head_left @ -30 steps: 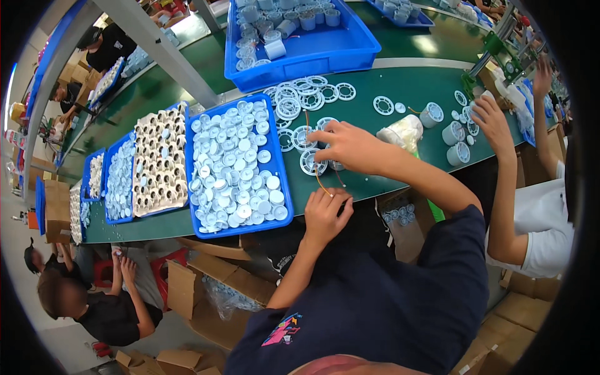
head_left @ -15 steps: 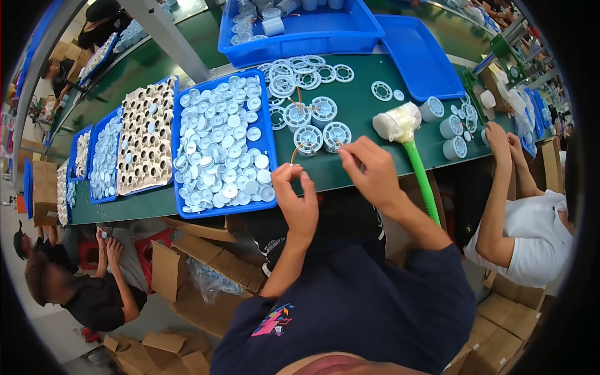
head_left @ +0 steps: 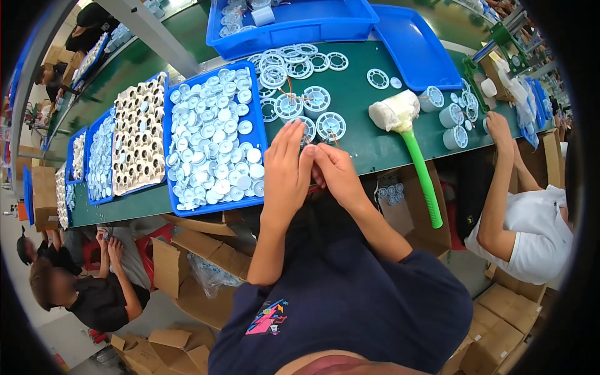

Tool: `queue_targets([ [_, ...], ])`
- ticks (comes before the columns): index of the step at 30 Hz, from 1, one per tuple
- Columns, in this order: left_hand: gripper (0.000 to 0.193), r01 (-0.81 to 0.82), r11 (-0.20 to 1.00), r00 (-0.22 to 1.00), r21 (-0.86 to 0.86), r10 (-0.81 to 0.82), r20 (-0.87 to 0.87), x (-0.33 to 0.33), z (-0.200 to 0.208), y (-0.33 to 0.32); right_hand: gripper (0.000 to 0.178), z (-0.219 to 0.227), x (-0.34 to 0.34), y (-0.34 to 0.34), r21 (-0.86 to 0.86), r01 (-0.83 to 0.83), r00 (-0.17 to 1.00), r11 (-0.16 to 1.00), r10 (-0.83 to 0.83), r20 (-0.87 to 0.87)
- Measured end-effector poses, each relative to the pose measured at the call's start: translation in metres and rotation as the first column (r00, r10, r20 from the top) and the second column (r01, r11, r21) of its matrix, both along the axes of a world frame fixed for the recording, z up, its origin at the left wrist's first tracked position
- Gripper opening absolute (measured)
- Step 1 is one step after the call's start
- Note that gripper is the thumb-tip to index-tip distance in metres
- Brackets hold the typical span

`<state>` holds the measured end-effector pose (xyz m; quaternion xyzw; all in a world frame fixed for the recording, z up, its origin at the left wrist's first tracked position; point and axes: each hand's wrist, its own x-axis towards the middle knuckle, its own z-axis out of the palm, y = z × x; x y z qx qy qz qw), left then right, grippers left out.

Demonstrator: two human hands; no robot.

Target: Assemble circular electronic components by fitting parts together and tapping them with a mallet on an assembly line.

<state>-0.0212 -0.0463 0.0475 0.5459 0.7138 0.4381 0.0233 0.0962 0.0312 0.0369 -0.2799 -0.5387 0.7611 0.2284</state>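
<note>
My left hand (head_left: 286, 167) and my right hand (head_left: 340, 174) meet at the front edge of the green bench. The left fingers lie straight and close together; its thumb presses toward the curled, pinching right fingers. Whatever sits between them is too small or hidden to name. Just beyond them stands a cluster of light-blue round housings with spoked tops (head_left: 330, 127), one partly covered by my left fingers. Thin orange wires (head_left: 289, 87) come out of them. To the right lies a mallet with a white wrapped head (head_left: 395, 112) and a green handle (head_left: 421, 175).
Left is a blue tray (head_left: 262, 119) heaped with light-blue round caps (head_left: 215, 144), beside a pulp tray (head_left: 139, 134). Spoked rings (head_left: 274, 70) lie behind the housings, before a blue bin (head_left: 294, 31). A person in white (head_left: 525, 231) works at right.
My hands, apart over the front housings before, have come together, the right moving left and toward me. The left fingers have straightened. The whole view has shifted slightly.
</note>
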Motion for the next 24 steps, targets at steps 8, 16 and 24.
queue_targets([
  [8, 0.044, -0.005, 0.991, 1.000, -0.133, 0.002, -0.023, 0.005, -0.003, -0.007, 0.023, -0.022, 0.017, -0.004, 0.805, -0.038, 0.970, 0.592, -0.171, 0.172],
  [16, 0.045, 0.085, 0.993, 0.986, -0.077, -0.073, 0.148, -0.003, -0.005, -0.005, 0.023, -0.018, 0.011, -0.019, 0.852, -0.210, 0.909, 0.480, -0.224, 0.350],
  [24, 0.047, -0.038, 0.987, 0.986, -0.156, 0.012, -0.166, 0.013, 0.002, -0.002, 0.025, 0.023, 0.042, -0.004, 0.834, 0.057, 0.867, 0.549, -0.441, 0.231],
])
